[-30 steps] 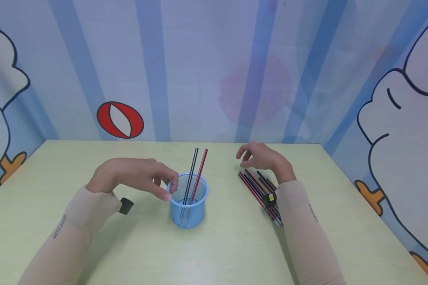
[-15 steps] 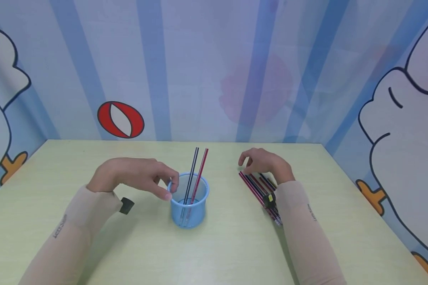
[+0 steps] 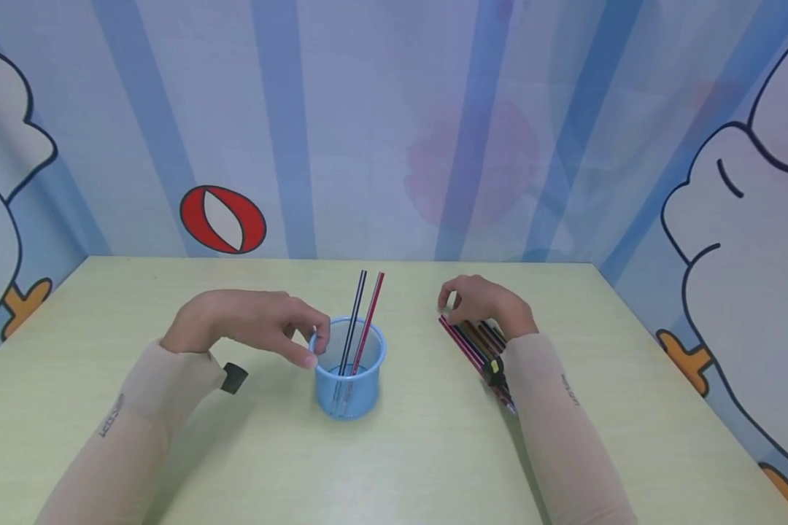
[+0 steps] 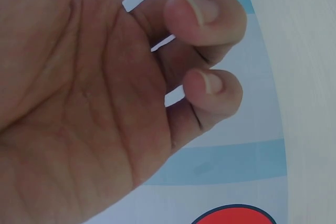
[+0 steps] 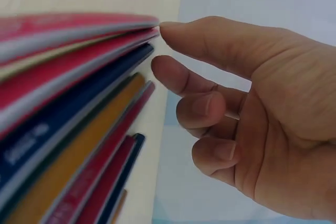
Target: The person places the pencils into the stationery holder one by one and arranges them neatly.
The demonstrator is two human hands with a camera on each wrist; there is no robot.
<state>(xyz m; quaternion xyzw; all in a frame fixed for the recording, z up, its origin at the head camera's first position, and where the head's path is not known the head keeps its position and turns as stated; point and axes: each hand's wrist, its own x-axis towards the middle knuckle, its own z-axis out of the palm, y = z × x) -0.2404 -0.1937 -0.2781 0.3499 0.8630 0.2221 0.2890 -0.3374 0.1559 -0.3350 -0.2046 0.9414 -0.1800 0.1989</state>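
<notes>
A light blue cup (image 3: 346,399) stands upright on the table, a dark striped pencil (image 3: 354,313) and a red striped pencil (image 3: 371,310) leaning in it. My left hand (image 3: 252,324) holds the cup's left rim, thumb outside and fingers reaching inside. The left wrist view shows the left palm (image 4: 100,93) with two bent fingers; the cup is out of that view. At the far ends of several loose pencils (image 3: 465,341) is my right hand (image 3: 484,299). Its thumb (image 5: 210,38) is at a red pencil's (image 5: 105,27) tip, with a gap to the forefinger; contact is unclear.
The loose pencils lie side by side, red, dark blue and yellow, partly under the right wrist with its small black device (image 3: 494,372). A pale yellow table (image 3: 400,467) extends to a blue striped backdrop (image 3: 368,146) with cartoon prints.
My right hand has come down and nearer to the pencil ends, its thumb now beside them. The left hand, the cup and the two pencils in it keep their places.
</notes>
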